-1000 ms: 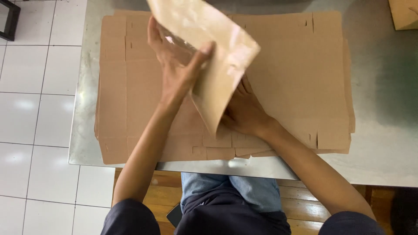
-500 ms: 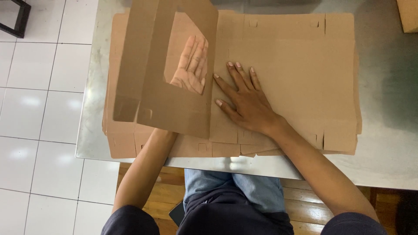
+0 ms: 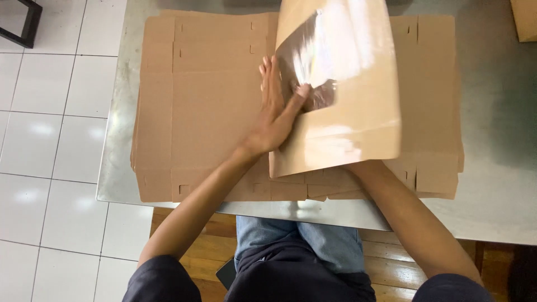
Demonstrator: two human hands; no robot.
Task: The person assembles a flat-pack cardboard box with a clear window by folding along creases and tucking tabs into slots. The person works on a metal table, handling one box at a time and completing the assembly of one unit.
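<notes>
Right hand fully hidden under raised cardboard sheet (image 3: 341, 100); only forearm shows, grip state unknowable. Raised sheet motion-blurred with glare patch, top edge cut by frame. Left hand (image 3: 274, 112) thumb tip smeared against sheet. Flat cardboard stack (image 3: 207, 112) partly covered. Box (image 3: 526, 19) at top right corner cropped. Desk (image 3: 492, 140) far edge out of frame.

plain tan cardboard sheets (image 3: 212, 112) on a grey steel table (image 3: 492, 112)

Count: 1 metal table (image 3: 492, 168); 1 stack of flat cardboard blanks (image 3: 207, 112), number unclear; 1 raised windowed sheet (image 3: 347, 128); 1 hand (image 3: 274, 120) visible; 1 box corner (image 3: 526, 19).
</notes>
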